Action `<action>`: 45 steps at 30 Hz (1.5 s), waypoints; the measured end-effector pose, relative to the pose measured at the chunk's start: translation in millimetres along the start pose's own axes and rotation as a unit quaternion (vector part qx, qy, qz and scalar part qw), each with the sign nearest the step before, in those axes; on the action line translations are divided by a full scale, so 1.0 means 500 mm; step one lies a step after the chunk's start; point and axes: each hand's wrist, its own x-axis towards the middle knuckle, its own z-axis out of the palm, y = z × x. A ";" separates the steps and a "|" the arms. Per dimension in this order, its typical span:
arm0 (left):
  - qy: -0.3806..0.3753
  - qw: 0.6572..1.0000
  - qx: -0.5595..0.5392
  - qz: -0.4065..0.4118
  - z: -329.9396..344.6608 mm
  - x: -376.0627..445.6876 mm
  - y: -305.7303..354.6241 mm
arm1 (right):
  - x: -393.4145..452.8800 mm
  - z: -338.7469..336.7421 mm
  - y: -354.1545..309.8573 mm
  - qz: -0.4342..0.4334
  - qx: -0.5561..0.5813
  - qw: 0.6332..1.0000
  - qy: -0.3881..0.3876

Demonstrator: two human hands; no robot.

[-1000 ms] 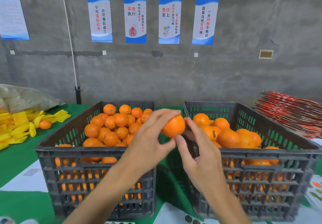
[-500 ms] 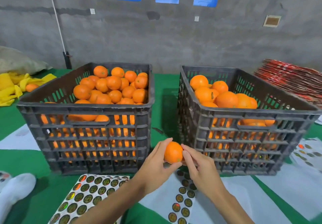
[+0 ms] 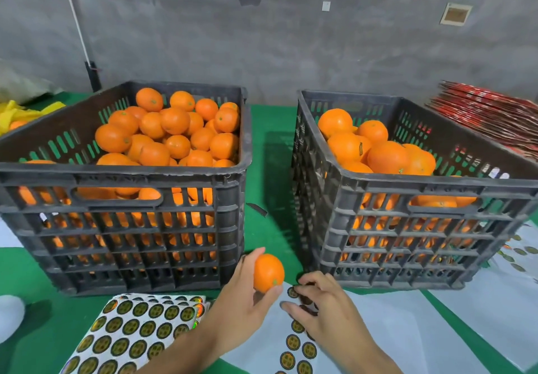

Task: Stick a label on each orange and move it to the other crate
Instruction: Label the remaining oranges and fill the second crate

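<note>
green cloth covers the tabletop (image 3: 270, 152), where two dark plastic crates stand side by side with a gap between them. the left crate (image 3: 125, 175) is heaped with oranges; the right crate (image 3: 407, 187) is filled lower, and one fruit there shows a dark label. both forearms reach in from the bottom edge. the left hand (image 3: 244, 301) is curled around a single orange (image 3: 268, 273), held in front of the gap, stem dot facing down-right. the right hand (image 3: 323, 306) is bent low, fingertips pinched narrow on a round sticker at the top of the label sheet (image 3: 294, 347).
</note>
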 end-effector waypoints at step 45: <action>0.005 1.000 0.028 0.000 -0.007 -0.003 0.016 | 0.019 -0.024 -0.071 0.043 0.119 0.967 0.222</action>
